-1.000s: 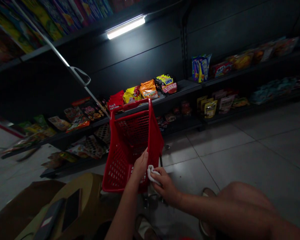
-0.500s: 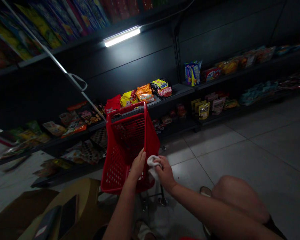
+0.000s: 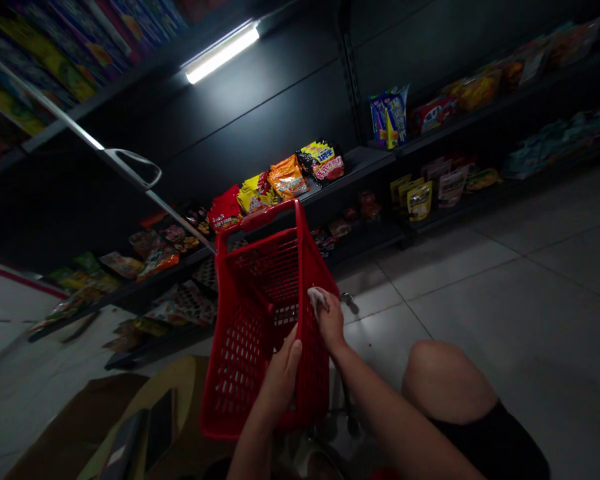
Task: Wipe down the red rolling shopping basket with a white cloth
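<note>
A red plastic shopping basket (image 3: 260,313) on a wheeled frame stands on the tiled floor in front of me. My left hand (image 3: 281,377) rests on its near rim, fingers curled over the edge. My right hand (image 3: 329,320) is closed on a small white cloth (image 3: 317,298) and presses it against the basket's right wall near the top. My bare right knee (image 3: 445,373) shows at the lower right.
Dark store shelves (image 3: 360,160) hold snack packets (image 3: 285,177) behind the basket, lit by a strip lamp (image 3: 223,53). A long metal pole with a loop handle (image 3: 130,170) leans across the left. A brown cardboard box (image 3: 125,427) with flat dark items lies at lower left.
My right hand has moved the cloth up and forward along the basket's right side. My left hand has slid to grip the near rim. The view tilted slightly.
</note>
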`<state>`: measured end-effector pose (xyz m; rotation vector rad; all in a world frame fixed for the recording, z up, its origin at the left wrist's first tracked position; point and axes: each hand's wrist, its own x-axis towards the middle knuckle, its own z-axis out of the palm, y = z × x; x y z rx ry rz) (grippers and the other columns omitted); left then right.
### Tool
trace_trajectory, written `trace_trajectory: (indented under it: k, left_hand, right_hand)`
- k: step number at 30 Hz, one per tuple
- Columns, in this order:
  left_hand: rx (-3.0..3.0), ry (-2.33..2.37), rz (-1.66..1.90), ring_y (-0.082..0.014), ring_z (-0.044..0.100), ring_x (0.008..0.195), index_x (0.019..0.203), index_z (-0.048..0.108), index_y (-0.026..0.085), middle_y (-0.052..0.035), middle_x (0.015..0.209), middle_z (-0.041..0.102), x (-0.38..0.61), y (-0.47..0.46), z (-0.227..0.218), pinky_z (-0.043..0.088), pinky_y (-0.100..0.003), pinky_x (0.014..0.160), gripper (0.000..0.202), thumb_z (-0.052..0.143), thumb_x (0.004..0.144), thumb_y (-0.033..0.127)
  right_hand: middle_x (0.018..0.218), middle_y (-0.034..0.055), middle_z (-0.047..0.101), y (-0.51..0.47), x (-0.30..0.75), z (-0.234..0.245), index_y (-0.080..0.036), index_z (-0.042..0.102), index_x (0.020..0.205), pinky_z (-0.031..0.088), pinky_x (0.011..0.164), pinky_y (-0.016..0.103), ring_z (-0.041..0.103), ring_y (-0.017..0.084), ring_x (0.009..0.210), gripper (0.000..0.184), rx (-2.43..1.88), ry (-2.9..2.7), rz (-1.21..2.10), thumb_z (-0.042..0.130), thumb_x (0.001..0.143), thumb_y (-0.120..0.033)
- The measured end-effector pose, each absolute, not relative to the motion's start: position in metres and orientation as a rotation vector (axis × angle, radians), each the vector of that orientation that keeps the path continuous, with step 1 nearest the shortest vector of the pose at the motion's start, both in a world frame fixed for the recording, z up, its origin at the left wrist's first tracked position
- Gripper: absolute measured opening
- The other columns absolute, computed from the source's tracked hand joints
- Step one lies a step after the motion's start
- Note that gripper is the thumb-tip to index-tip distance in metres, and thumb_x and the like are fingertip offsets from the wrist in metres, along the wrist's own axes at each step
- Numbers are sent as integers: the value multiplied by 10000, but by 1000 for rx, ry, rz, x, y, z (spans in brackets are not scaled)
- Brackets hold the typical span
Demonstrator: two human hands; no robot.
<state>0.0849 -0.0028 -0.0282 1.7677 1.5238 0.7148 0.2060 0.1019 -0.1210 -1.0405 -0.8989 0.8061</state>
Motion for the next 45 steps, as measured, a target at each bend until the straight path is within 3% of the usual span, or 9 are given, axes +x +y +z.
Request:
trace_trajectory:
  k: [6, 11, 15, 23, 29, 33, 34, 41, 45]
  left_hand:
    - [1761, 1577, 597, -184, 368, 1443, 1500, 390, 183, -67, 1545, 425, 82, -20, -31, 264, -377, 1219, 588, 332, 999, 487]
    - [1773, 1576, 656, -198, 384, 1435, 1464, 449, 164, -73, 1528, 452, 75, 0, -33, 275, -376, 1213, 590, 381, 977, 489]
    - [1783, 1598, 659, -213, 397, 1427, 1449, 471, 148, -87, 1518, 466, 62, 14, -29, 266, -391, 1216, 604, 404, 962, 500]
    - [1710, 1605, 625, -241, 418, 1414, 1416, 516, 180, -84, 1479, 519, 34, 6, -27, 319, -427, 1192, 583, 465, 930, 499]
    - [1640, 1521, 583, -252, 572, 1271, 1397, 491, 186, -119, 1409, 582, 32, 13, -16, 450, -440, 1085, 556, 517, 899, 434]
    - [1806, 1564, 575, -211, 395, 1428, 1473, 406, 220, -83, 1544, 435, 56, 44, -9, 295, -407, 1198, 558, 429, 960, 439]
    - [1847, 1585, 616, -201, 334, 1462, 1491, 382, 208, -81, 1574, 386, 64, 53, -11, 258, -393, 1216, 569, 394, 975, 449]
    - [1843, 1816, 737, -231, 509, 1343, 1472, 404, 136, -147, 1463, 524, 85, 82, -29, 378, -422, 1144, 574, 304, 1000, 447]
    - [1889, 1807, 688, -215, 481, 1370, 1487, 396, 172, -107, 1478, 518, 79, 68, -25, 353, -394, 1163, 579, 306, 999, 471]
  right_hand:
    - [1209, 58, 661, 123, 218, -139, -233, 663, 1193, 409, 1049, 389, 567, 214, 1153, 375, -957, -880, 853, 482, 865, -253]
    - [1029, 49, 613, 44, 185, -135, -234, 657, 943, 453, 951, 362, 566, 200, 1022, 208, -906, -989, 777, 527, 804, -151]
    - [1091, 60, 608, 46, 186, -146, -244, 695, 958, 447, 972, 385, 558, 217, 1074, 181, -777, -1180, 828, 576, 825, -215]
    - [1296, 108, 605, 92, 186, -180, -220, 673, 1221, 342, 1116, 509, 500, 266, 1258, 402, -1086, -875, 981, 462, 924, -391]
    - [1382, 60, 547, 41, 154, -161, -298, 591, 1332, 301, 1164, 474, 437, 220, 1342, 406, -1007, -1118, 793, 473, 944, -298]
    - [1425, 89, 531, 65, 168, -171, -256, 473, 1434, 342, 1131, 493, 463, 236, 1322, 479, -1030, -1091, 769, 465, 960, -333]
    - [1436, 91, 524, 70, 171, -175, -255, 470, 1436, 347, 1126, 495, 465, 239, 1323, 478, -1027, -1100, 765, 459, 966, -335]
    - [1307, 85, 582, 49, 163, -178, -283, 559, 1354, 410, 1038, 445, 507, 238, 1229, 430, -858, -1280, 630, 531, 924, -285]
    - [1162, 86, 627, 86, 176, -172, -246, 639, 1241, 433, 984, 405, 549, 217, 1103, 349, -957, -1139, 677, 520, 915, -276]
